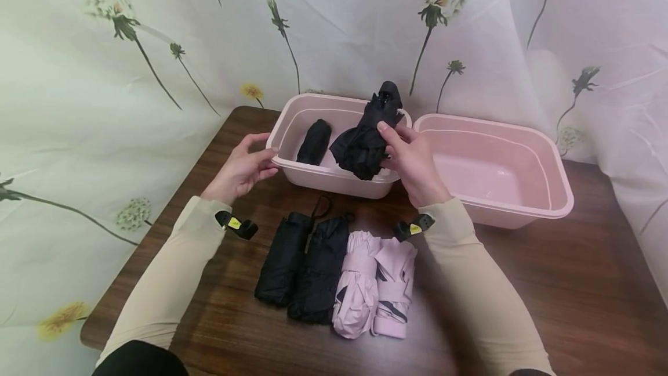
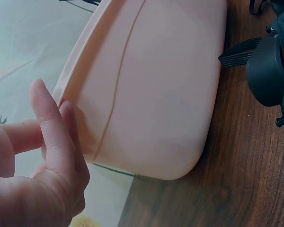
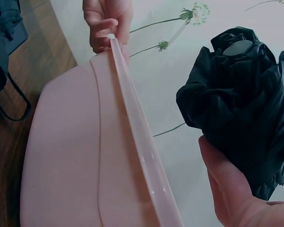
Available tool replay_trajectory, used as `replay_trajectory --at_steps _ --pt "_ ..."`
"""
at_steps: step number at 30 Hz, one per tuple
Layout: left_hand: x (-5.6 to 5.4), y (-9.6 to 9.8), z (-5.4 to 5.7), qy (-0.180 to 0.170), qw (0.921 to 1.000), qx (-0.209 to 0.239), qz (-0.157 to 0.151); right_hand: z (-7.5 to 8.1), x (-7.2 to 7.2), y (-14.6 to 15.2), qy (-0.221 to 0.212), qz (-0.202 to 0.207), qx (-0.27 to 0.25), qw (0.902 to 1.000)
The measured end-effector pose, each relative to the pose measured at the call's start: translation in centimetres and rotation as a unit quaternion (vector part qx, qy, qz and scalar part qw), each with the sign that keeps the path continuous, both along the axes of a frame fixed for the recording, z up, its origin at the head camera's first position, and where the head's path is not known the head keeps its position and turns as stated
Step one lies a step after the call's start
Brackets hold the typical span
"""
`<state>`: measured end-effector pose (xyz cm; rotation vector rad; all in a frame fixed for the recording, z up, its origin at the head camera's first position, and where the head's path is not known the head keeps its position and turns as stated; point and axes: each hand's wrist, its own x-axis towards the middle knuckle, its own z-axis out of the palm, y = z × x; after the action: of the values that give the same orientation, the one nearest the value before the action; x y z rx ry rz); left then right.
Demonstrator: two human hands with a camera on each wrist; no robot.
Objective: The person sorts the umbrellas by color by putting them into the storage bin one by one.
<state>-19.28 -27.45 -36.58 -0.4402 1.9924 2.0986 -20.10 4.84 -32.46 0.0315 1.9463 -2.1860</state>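
A bunched black umbrella (image 1: 365, 138) is above the left tub (image 1: 339, 183), pinched between thumb and fingers of the right hand (image 1: 412, 161); the left hand (image 1: 241, 168) pinches that tub's rim. Inside lies a smaller black bundle (image 1: 315, 141). The right tub (image 1: 501, 213) stands beside; two black umbrellas (image 1: 284, 260) and two pink umbrellas (image 1: 356, 289) lie in front on the table (image 1: 527, 300).

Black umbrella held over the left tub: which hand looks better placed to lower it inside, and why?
Most likely the right hand: it grips the black umbrella above the left tub. The left hand is occupied, holding that tub's left end.
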Motion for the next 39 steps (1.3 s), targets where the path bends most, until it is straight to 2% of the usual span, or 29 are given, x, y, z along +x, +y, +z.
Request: replay_trajectory --at_steps 4,10,19,30,36,39 --pt "0.1 0.1 -0.1 0.000 1.0000 0.003 0.000 -0.3 -0.4 -0.2 -0.005 0.005 0.016 0.9998" --pt "0.2 0.3 -0.2 -0.005 1.0000 -0.006 -0.002 -0.6 -0.8 -0.6 0.002 0.016 0.001 0.9999" --pt "0.2 0.5 -0.1 0.000 1.0000 0.001 -0.005 -0.4 -0.7 -0.4 0.012 -0.013 -0.095 0.9953" --pt "0.0 0.4 -0.2 -0.006 1.0000 0.002 -0.001 -0.1 -0.1 0.6 0.036 0.003 -0.053 0.9979" --pt "-0.1 0.3 -0.1 -0.007 1.0000 0.005 -0.003 0.0 0.4 1.3 0.037 0.014 -0.052 0.9979" --pt "-0.1 0.2 -0.1 -0.005 1.0000 0.005 -0.001 0.2 0.7 2.0 0.045 0.024 -0.025 0.9984"
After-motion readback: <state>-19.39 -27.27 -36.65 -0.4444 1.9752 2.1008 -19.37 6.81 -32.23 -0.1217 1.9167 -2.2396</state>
